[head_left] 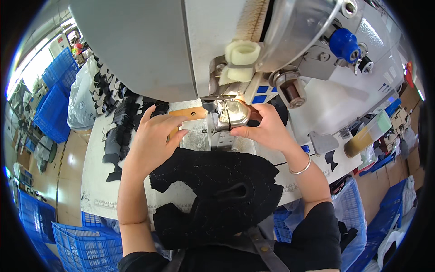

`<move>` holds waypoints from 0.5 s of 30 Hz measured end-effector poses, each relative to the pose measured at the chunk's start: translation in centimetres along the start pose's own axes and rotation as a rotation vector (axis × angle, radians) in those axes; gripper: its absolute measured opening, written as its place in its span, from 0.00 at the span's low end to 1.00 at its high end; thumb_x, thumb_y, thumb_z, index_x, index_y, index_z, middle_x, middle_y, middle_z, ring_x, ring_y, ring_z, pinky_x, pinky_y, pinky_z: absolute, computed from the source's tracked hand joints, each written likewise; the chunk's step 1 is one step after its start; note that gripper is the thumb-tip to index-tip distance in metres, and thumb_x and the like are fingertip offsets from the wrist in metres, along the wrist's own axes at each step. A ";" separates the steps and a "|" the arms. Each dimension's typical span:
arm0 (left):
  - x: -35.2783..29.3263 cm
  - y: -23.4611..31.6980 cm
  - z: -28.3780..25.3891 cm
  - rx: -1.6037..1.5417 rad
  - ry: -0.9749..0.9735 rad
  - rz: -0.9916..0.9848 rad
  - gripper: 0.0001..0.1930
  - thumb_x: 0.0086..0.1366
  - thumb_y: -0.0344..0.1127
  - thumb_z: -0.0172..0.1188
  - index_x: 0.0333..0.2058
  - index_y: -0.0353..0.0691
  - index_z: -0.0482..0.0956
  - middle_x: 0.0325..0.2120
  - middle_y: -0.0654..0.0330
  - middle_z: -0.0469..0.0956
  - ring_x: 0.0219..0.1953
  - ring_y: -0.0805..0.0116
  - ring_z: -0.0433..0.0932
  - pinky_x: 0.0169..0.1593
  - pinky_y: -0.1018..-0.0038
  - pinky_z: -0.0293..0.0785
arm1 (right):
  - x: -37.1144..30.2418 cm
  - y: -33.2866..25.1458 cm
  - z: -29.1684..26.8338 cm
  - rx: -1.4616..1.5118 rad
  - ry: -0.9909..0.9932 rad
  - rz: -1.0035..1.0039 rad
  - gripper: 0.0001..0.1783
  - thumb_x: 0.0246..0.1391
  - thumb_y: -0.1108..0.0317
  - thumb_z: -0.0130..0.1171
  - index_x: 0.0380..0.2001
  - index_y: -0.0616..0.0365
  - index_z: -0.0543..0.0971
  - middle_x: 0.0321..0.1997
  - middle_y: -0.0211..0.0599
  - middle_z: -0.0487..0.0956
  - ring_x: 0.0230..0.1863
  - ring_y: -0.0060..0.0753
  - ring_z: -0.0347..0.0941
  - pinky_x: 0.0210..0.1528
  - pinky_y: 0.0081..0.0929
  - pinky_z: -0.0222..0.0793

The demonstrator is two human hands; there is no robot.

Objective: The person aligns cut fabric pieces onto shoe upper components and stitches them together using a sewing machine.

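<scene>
In front of me stands a large grey-white industrial sewing machine (pixel 131 41). My right hand (pixel 269 129) is at its lower end, thumb and fingers closed around the edge of a shiny metal cover (pixel 233 113). Left of that, my left hand (pixel 156 136) hovers over the work plate, thumb and fingers apart, holding nothing I can see. An orange strip (pixel 192 113) lies beyond its fingertips. Between my forearms, a black fabric shoe-upper piece (pixel 217 181) with pale stitch-like lines and a slot hangs over the table's near edge. The fingertips behind the metal cover are partly hidden.
Stacked black cut pieces (pixel 120 131) lie along the table's left side. A small black scrap (pixel 331 158) rests at the right, near a bottle of amber liquid (pixel 358 145). Blue crates (pixel 86 247) stand on the floor. A clear bag (pixel 81 97) sits at the far left.
</scene>
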State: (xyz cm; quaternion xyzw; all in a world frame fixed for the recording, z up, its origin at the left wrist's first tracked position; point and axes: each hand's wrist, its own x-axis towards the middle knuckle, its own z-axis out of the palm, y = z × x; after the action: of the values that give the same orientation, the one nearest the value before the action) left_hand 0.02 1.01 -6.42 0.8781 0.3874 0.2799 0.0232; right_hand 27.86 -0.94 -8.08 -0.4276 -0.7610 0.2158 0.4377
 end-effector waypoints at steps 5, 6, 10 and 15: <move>0.0 -0.4 -0.5 -0.012 0.020 -0.023 0.11 0.60 0.33 0.62 0.41 0.40 0.82 0.32 0.59 0.81 0.35 0.64 0.79 0.67 0.55 0.54 | -1.2 3.0 0.4 0.723 0.111 -0.019 0.38 0.46 0.73 0.72 0.60 0.61 0.64 0.54 0.30 0.70 0.57 0.24 0.66 0.61 0.28 0.65; 0.2 -0.4 -0.6 -0.001 0.019 -0.022 0.11 0.60 0.34 0.62 0.41 0.39 0.81 0.32 0.57 0.81 0.37 0.60 0.79 0.66 0.53 0.55 | -1.5 3.7 0.2 0.720 0.089 -0.018 0.40 0.47 0.74 0.71 0.62 0.60 0.62 0.56 0.29 0.68 0.62 0.23 0.60 0.65 0.29 0.58; 0.1 -0.3 -0.5 0.015 0.028 -0.029 0.11 0.60 0.35 0.62 0.40 0.38 0.81 0.31 0.55 0.81 0.36 0.58 0.79 0.65 0.51 0.57 | -1.4 3.5 -0.5 0.641 0.065 -0.011 0.39 0.47 0.74 0.71 0.61 0.60 0.62 0.56 0.29 0.69 0.61 0.23 0.60 0.65 0.28 0.55; 0.1 -0.3 -0.5 0.012 0.040 -0.025 0.11 0.60 0.34 0.62 0.42 0.39 0.81 0.30 0.58 0.81 0.35 0.60 0.79 0.66 0.53 0.55 | -1.1 2.6 -0.3 0.645 0.111 -0.052 0.34 0.46 0.70 0.72 0.57 0.59 0.68 0.52 0.30 0.72 0.54 0.23 0.67 0.57 0.25 0.61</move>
State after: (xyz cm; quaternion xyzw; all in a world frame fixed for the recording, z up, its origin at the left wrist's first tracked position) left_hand -0.41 1.24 -6.02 0.8675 0.4005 0.2948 0.0139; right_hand 29.62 -0.51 -10.25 -0.2582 -0.6391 0.4108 0.5968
